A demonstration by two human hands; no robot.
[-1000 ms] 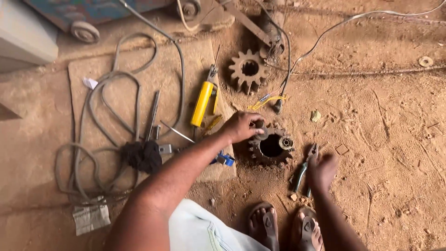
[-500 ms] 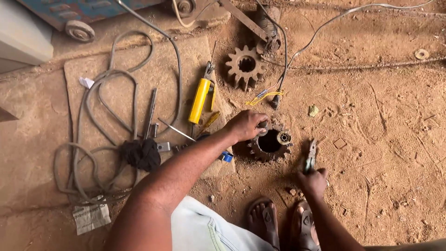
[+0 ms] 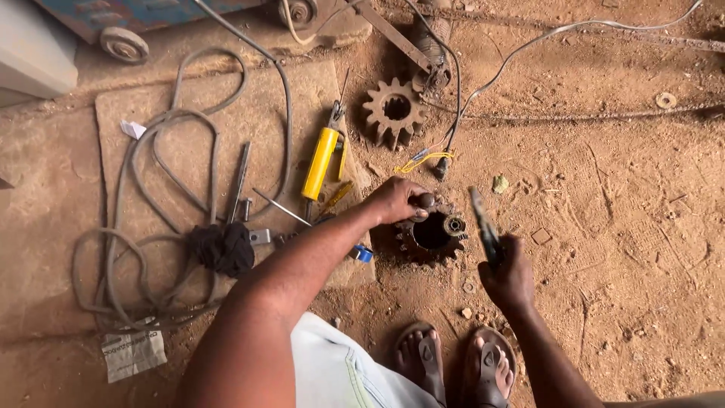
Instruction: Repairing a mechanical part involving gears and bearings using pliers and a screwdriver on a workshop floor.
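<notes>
A rusty toothed gear [image 3: 430, 236] with a round bore lies on the dirt in front of my feet. My left hand [image 3: 394, 201] rests on its upper left edge, fingers curled around a small dark round part on the gear's rim. My right hand [image 3: 510, 276] is raised just right of the gear and grips a pair of pliers [image 3: 484, 225], jaws pointing up and away. A small bearing-like ring [image 3: 454, 225] sits on the gear's right rim.
A second rusty gear [image 3: 393, 112] lies farther away. A yellow-handled tool [image 3: 321, 162], a thin rod, metal bars and a black rag [image 3: 221, 248] lie on a board at left with coiled grey hose [image 3: 174, 128]. Wires run across the dirt. A small washer [image 3: 665, 100] lies far right.
My right hand has lifted the pliers off the ground and raised them beside the gear. My left hand stays on the gear's rim.
</notes>
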